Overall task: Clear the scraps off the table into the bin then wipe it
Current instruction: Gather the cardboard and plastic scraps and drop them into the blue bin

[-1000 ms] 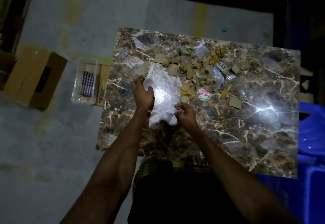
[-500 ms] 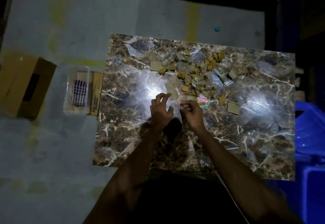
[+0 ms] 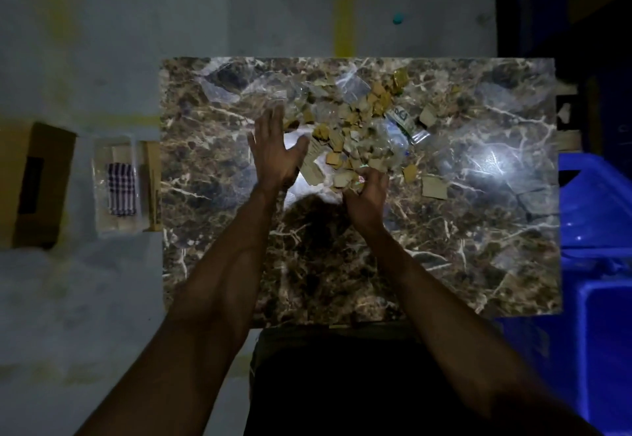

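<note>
A heap of scraps point(image 3: 355, 134), tan cardboard bits mixed with clear plastic wrappers, is spread over the far half of the table point(image 3: 444, 247), its long axis running from about 8 o'clock up toward 2 o'clock. A few loose pieces are seen apart from the heap toward 4 o'clock, and a clear plastic bag point(image 3: 222, 88) lies flat at 10 o'clock of it. The left hand point(image 3: 273, 151) is held open with fingers spread at the heap's 9 o'clock edge, palm turned toward the scraps; the right hand point(image 3: 367, 192) is cupped against the heap's 6 o'clock edge, with pieces touching its fingers, though whether anything is gripped cannot be told. The two hands are kept apart, the scraps between them. The table is a dark brown marble-patterned slab with pale veins and bright glare spots. A grey concrete floor point(image 3: 85, 298) with faded yellow lines is seen around it. At 9 o'clock of the table a clear tray holding a checked cloth point(image 3: 121, 192) and a cardboard box point(image 3: 34, 185) sit on the floor; blue plastic bins point(image 3: 595, 216) are seen at 3 o'clock.
</note>
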The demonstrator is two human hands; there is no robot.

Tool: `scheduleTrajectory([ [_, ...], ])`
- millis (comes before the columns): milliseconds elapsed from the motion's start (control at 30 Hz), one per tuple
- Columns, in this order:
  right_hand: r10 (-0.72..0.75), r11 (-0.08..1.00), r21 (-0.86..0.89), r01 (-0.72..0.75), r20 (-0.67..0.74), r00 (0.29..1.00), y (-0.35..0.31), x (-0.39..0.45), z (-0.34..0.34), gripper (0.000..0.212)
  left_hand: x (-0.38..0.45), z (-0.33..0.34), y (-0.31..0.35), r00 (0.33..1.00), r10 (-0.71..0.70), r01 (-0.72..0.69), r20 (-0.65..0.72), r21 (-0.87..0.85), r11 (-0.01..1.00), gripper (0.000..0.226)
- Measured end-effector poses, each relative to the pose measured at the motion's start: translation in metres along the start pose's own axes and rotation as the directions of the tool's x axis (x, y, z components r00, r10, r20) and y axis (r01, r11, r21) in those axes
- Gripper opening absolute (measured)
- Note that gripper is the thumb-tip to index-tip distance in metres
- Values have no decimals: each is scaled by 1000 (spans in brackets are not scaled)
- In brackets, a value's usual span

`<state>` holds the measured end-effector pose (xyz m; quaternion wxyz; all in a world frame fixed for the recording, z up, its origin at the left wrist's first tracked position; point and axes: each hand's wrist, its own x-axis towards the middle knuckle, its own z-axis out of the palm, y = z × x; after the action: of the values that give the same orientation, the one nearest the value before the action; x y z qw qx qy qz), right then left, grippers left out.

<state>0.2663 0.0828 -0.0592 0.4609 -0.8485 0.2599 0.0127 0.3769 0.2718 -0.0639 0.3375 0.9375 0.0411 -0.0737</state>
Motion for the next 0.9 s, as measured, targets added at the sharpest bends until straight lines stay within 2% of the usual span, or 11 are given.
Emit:
scheduleTrajectory([
  [100, -101, 994, -48, 100, -16, 995, 2, -2, 3, 43, -25, 17, 5, 999, 31, -31, -16, -43, 999, 70],
  [200, -88, 995, -55, 87, -12, 996, 3, -3, 5, 42, -62, 38, 12, 1000, 22, -22, -7, -92, 996, 66],
  [333, -92, 995, -49, 91, -13, 996, -2, -4, -3, 35, -91, 54, 14, 994, 101, -106, -41, -148, 983, 50],
  [433, -151, 988, -19, 150, -87, 985, -7, -6, -15, 29, -93, 49, 21, 986, 48, -89, -159, -260, 961, 35],
  [533, -86, 993, 59, 100, -203, 975, -11, -4, -24, 40, -85, 46, 26, 956, -14, -89, -292, -339, 936, 28],
  [600, -117, 989, 61, 138, -260, 958, -9, -2, -27, 34, -74, 45, 30, 935, -78, -72, -345, -402, 913, 32],
  [700, -120, 985, 80, 151, -304, 945, -8, 5, -23, 30, -54, 42, 35, 927, -156, -21, -342, -461, 887, 48],
  [800, -119, 989, 37, 144, -379, 918, -20, 19, -20, 39, -33, 39, 36, 950, -135, 35, -282, -334, 942, 63],
  [900, -162, 987, -55, 153, -372, 914, -28, 37, -20, 52, -14, 39, 36, 981, -86, 41, -174, -245, 969, 63],
])
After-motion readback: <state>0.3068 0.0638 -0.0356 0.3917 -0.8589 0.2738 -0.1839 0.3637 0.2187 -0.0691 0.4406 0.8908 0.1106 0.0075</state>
